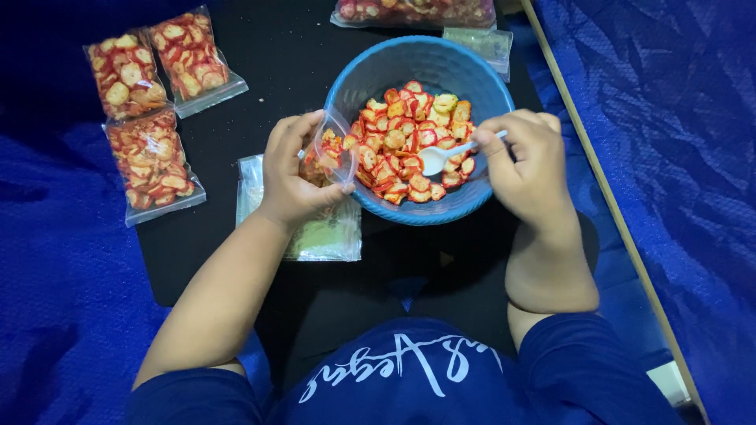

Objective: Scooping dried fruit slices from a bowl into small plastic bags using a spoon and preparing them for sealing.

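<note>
- The small clear bag [329, 153] sits at the left rim of the bowl, its mouth held open toward the bowl, with a few red chips already inside
- The left hand [290, 169] grips that bag, fingers curled round its top edge and thumb pressed against its side
- The right hand [524, 161] is clenched round the handle of a white spoon [442, 157], whose scoop rests down among the chips
- The blue bowl [472, 75] stands on a black mat [276, 71] between both hands, and is half full of round red and yellow chips [409, 142]
- Under the left wrist lies a stack of flat empty bags [327, 236], touching the bowl's near edge
- Three filled bags [153, 161] lie together on the mat's left side, well apart from the bowl
- Another filled bag [413, 12] lies beyond the bowl at the top edge, with a small empty one [480, 41] beside it
- Blue cloth [669, 157] covers the ground around the mat
</note>
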